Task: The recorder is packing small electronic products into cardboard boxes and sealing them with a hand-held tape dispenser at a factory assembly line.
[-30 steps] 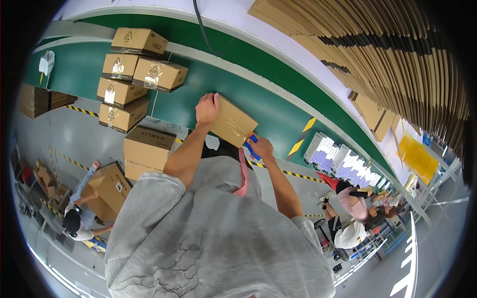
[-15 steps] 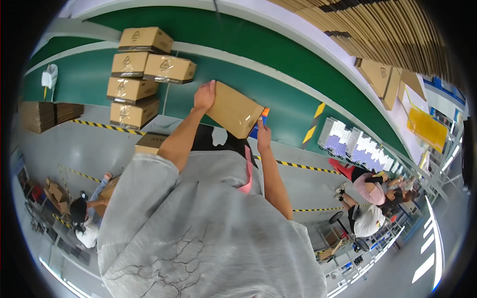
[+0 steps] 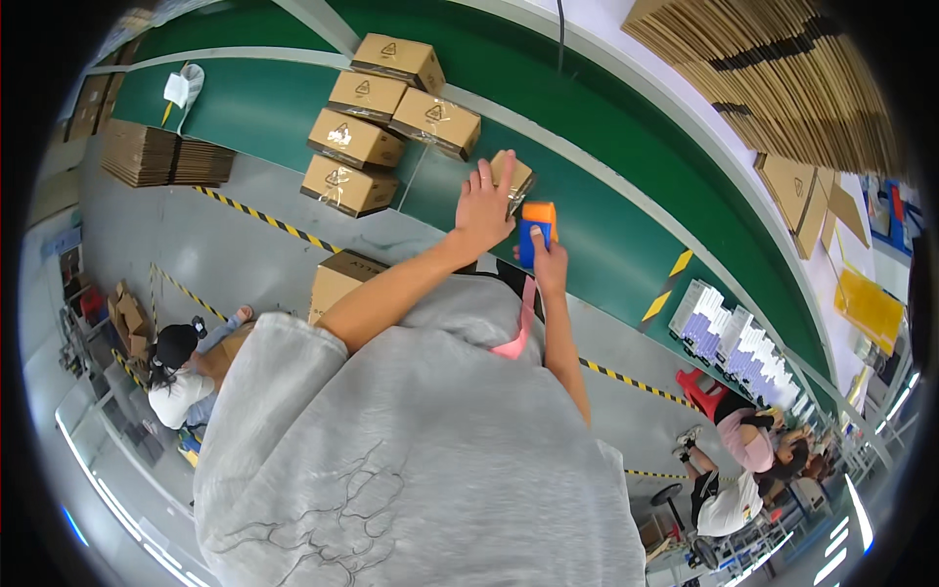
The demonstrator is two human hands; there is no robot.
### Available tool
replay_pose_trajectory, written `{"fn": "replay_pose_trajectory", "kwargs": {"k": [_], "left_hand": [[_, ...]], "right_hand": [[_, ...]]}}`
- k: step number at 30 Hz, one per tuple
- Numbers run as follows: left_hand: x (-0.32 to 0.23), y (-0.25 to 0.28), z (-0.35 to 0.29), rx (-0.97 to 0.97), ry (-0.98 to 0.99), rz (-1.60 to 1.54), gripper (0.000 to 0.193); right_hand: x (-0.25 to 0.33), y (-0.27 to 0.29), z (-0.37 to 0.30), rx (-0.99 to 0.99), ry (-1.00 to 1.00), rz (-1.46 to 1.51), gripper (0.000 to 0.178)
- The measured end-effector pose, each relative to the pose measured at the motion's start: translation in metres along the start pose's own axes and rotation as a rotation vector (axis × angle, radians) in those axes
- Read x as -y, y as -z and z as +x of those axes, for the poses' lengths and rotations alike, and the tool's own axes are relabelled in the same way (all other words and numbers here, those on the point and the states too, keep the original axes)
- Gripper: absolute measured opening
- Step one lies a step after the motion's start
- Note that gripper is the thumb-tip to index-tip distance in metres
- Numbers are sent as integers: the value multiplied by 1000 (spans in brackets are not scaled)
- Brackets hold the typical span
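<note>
A small brown carton (image 3: 514, 176) lies on the green bench, mostly covered by my left hand (image 3: 482, 207). That hand rests on it with fingers stretched out and spread. Close to the carton's right end, my right hand (image 3: 550, 262) grips a blue and orange tape dispenser (image 3: 535, 231), thumb on its blue side. Left of my hands, several taped cartons (image 3: 357, 142) sit grouped on the bench, one of them (image 3: 437, 119) nearest the carton under my hand.
The green bench (image 3: 597, 235) runs across in front of me. Flattened cardboard (image 3: 166, 157) is stacked at left, more (image 3: 773, 78) on the upper right shelf. White and purple boxes (image 3: 729, 333) stand to the right. A carton (image 3: 342, 279) is beside my left arm. Other people work nearby.
The carton, tilted between both hands before, is now down on the bench. My left hand has shifted from its side to lie spread over it. The dispenser shows more fully.
</note>
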State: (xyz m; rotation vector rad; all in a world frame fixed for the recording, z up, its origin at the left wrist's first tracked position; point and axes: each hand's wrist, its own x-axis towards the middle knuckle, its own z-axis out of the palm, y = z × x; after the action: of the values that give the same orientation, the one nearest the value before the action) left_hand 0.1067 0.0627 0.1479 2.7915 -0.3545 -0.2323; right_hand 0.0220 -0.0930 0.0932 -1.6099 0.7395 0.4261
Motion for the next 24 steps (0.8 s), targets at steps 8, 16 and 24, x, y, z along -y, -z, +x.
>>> {"fn": "replay_pose_trajectory", "kwargs": {"k": [8,16,24], "left_hand": [[91,50,-10,190,-546,145,92],[142,76,6,17,-490,182,82],[-5,123,-25,177,-270,-681,8]], "right_hand": [[-63,27,1,-116,-15,163,47],[-73,16,-33,-122,-85,158,46],[-142,47,-11,-301,-100,345,45]]}}
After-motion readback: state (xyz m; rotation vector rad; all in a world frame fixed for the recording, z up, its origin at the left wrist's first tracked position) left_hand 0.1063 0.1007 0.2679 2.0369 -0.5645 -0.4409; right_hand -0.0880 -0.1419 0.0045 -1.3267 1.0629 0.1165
